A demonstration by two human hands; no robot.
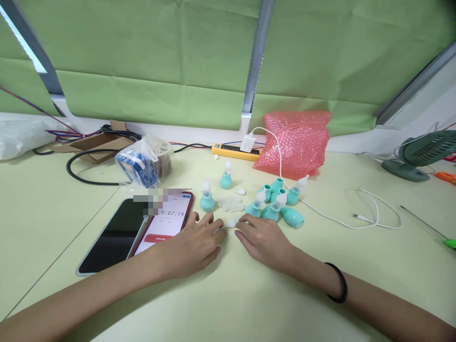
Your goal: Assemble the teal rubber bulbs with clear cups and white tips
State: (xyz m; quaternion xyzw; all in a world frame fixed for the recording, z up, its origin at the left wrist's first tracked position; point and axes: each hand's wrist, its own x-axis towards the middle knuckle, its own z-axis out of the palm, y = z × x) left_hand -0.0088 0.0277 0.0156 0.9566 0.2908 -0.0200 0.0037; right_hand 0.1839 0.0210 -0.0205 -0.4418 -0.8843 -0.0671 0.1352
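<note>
My left hand (pixel 201 242) rests low over the table with its fingers bent and spread apart. A small translucent white piece (pixel 231 223) lies between my two hands, its left end by my left fingertips. My right hand (pixel 265 240) has its thumb and index finger closed at the right end of this piece; the exact contact is partly hidden. Just beyond are flat translucent pieces (pixel 231 204) and a loose white tip (pixel 240 192). Two teal squeeze bulbs with clear nozzles, a near one (pixel 207 201) and a farther one (pixel 225 179), stand upright. Several more teal bulbs (pixel 292 216) cluster beyond my right hand.
Left of my hands lie a dark-screened phone (pixel 117 232) and a phone showing a timer (pixel 166 221). Farther back are a bagged bundle (pixel 144 161), a yellow power strip (pixel 231 152) and pink bubble wrap (pixel 295 145). A white cable (pixel 331 219), screwdriver (pixel 425 223) and green fan (pixel 423 152) are at right.
</note>
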